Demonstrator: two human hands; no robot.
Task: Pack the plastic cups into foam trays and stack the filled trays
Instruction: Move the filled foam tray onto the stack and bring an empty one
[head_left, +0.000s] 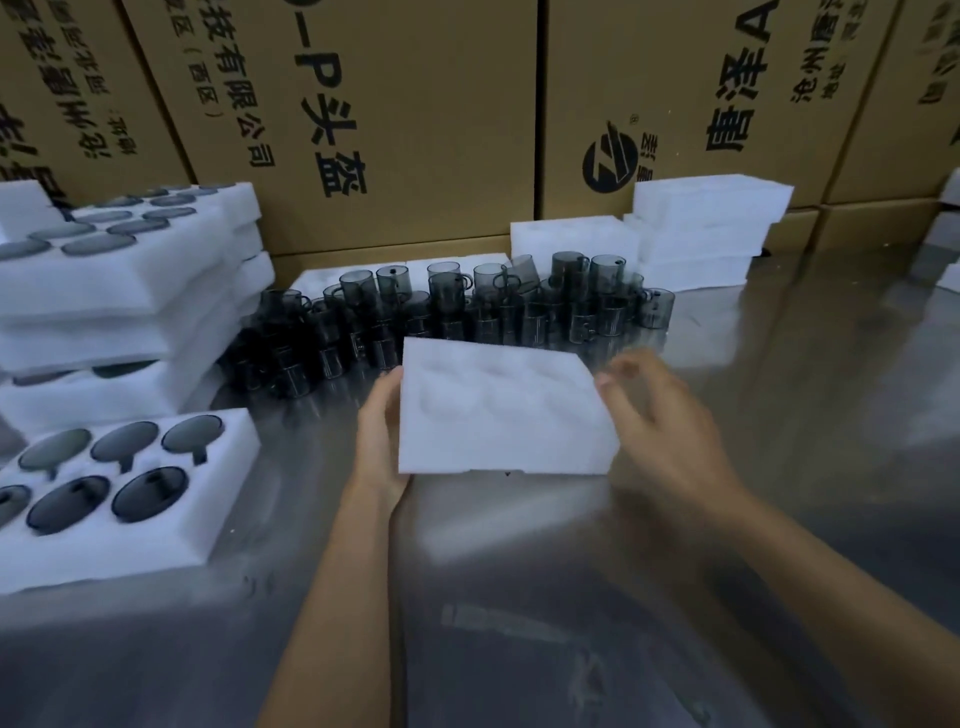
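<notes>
Fingers of the left hand (383, 441) grip the left edge of an empty tray (498, 415), tilted above the table (779, 441). Right hand (670, 421), blurred, hovers loosely open at its right edge. Cups (467, 317) crowd behind; a filled tray (218, 499) and stack (130, 312) sit left.

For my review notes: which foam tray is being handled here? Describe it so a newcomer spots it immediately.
Start at the steel table and the dark cluster of plastic cups near its back. Just in front of them, mid-table, lies the empty foam tray, the left hand against its left edge, the right hand blurred beside its right. Unlike the filled trays at left, its pockets hold nothing.
</notes>
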